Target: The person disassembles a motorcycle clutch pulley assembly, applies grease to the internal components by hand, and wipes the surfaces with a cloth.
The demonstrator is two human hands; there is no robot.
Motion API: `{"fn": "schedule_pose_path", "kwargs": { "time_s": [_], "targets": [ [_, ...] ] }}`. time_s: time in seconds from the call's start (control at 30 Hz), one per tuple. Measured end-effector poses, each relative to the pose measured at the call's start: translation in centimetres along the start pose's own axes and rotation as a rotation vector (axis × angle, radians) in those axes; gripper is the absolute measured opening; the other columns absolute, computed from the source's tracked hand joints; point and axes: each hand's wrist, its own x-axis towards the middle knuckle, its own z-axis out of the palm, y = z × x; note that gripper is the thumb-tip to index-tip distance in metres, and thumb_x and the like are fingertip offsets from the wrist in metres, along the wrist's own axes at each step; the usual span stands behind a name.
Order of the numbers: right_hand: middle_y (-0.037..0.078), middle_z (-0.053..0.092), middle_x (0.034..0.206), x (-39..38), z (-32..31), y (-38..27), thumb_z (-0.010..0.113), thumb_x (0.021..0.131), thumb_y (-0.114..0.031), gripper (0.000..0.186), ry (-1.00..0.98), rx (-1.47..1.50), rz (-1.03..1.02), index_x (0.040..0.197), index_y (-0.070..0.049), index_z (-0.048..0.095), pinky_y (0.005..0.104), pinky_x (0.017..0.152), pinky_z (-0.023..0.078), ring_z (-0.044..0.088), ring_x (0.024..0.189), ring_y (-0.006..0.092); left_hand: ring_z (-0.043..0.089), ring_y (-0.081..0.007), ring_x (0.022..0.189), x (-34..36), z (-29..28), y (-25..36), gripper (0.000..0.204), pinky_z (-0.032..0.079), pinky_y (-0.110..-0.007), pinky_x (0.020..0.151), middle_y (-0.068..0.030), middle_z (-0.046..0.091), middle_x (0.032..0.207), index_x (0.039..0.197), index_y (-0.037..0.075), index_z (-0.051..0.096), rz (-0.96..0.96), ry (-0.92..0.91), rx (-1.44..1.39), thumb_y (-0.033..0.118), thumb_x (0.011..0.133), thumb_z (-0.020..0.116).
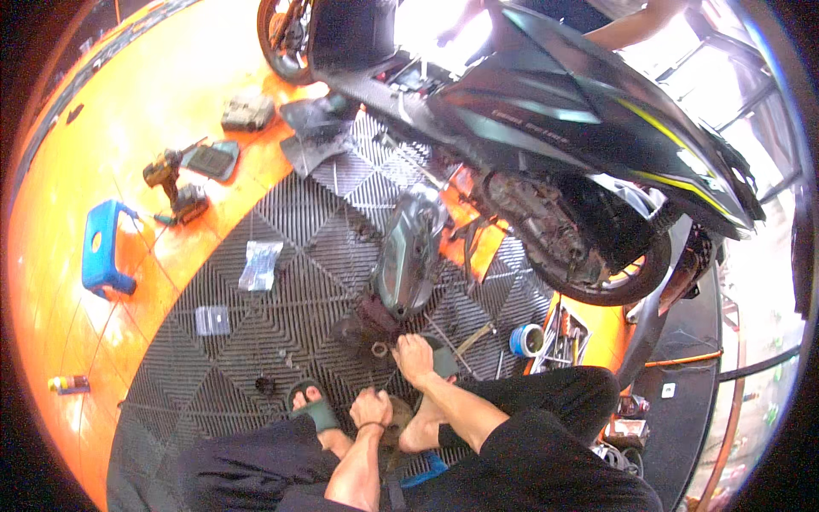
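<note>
At far left we see a blue stool [108, 247] and a cordless drill [175, 189] on the orange floor. Our left hand [371, 408] is curled into a fist between our sandalled feet; what it holds we cannot tell. Our right hand [415, 358] presses down, fingers bent, beside a small metal ring [380, 348] on the grey mat [281, 299]. A dark engine cover [409, 252] leans just above, beside the scooter [554, 145].

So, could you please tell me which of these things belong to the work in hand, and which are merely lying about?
In hand:
left hand, fist on a round part, grip unclear
right hand by the small metal ring
grey engine cover
scooter

Lying about:
cordless drill
blue stool
blue tape roll
plastic bags
</note>
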Motion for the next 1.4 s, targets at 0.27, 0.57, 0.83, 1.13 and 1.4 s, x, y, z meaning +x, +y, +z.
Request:
{"fn": "schedule_pose_path", "kwargs": {
  "time_s": [0.27, 0.57, 0.83, 1.13, 1.4],
  "targets": [
    [0.013, 0.058, 0.109, -0.8, -1.1, -2.8, 0.071, 0.084, -0.014, 0.039, -0.107, 0.019, -0.214, 0.122, -0.010, 0.064, 0.0445, 0.087, 0.055, 0.059, 0.104, 0.0332, 0.071, -0.0467, 0.097, -0.2, 0.4, -0.3, 0.041, 0.055, -0.056, 0.090, -0.0283, 0.072, 0.103, 0.097, 0.002, 0.073, 0.006, 0.072, -0.031, 0.036, 0.093, 0.051],
    [0.019, 0.067, 0.124, -0.5, 0.1, -3.6, 0.059, 0.090, -0.013, 0.037, -0.374, -0.322, -0.446, 0.121, 0.005, 0.067, 0.0388, 0.091, 0.060, 0.065, 0.117, 0.0322, 0.069, -0.0445, 0.109, 0.2, -0.3, 0.0, 0.050, 0.054, -0.053, 0.097, -0.0272, 0.071, 0.117, 0.114, 0.002, 0.072, -0.028, -0.041, -0.026, 0.042, 0.098, 0.047],
    [0.011, 0.075, 0.098, 0.4, -5.8, -2.3, 0.077, 0.091, -0.017, 0.024, -0.766, 1.015, 0.416, 0.104, 0.003, 0.074, 0.0350, 0.081, 0.059, 0.073, 0.089, 0.0199, 0.070, -0.0441, 0.102, 0.5, 0.9, -1.0, 0.045, 0.055, -0.055, 0.092, -0.0253, 0.072, 0.111, 0.105, 0.001, 0.071, 0.009, 0.010, -0.041, 0.040, 0.097, 0.050],
    [0.014, 0.074, 0.082, -7.6, -10.6, -3.4, 0.080, 0.077, -0.015, 0.021, -0.585, 0.448, 0.083, 0.083, 0.001, 0.068, 0.0373, 0.072, 0.056, 0.072, 0.075, 0.0224, 0.070, -0.0425, 0.106, 0.5, 0.4, -0.4, 0.046, 0.054, -0.054, 0.095, -0.0222, 0.072, 0.117, 0.109, 0.002, 0.073, 0.009, 0.000, -0.017, 0.036, 0.097, 0.045],
    [0.021, 0.064, 0.101, -16.0, -8.1, -7.0, 0.070, 0.078, -0.007, 0.019, -0.286, 0.135, -0.086, 0.094, 0.003, 0.066, 0.0486, 0.088, 0.053, 0.063, 0.096, 0.0418, 0.069, -0.0455, 0.106, 0.6, 0.8, -0.7, 0.045, 0.053, -0.055, 0.095, -0.0247, 0.072, 0.116, 0.107, 0.002, 0.073, -0.004, 0.008, -0.033, 0.035, 0.096, 0.045]
  ]
}}
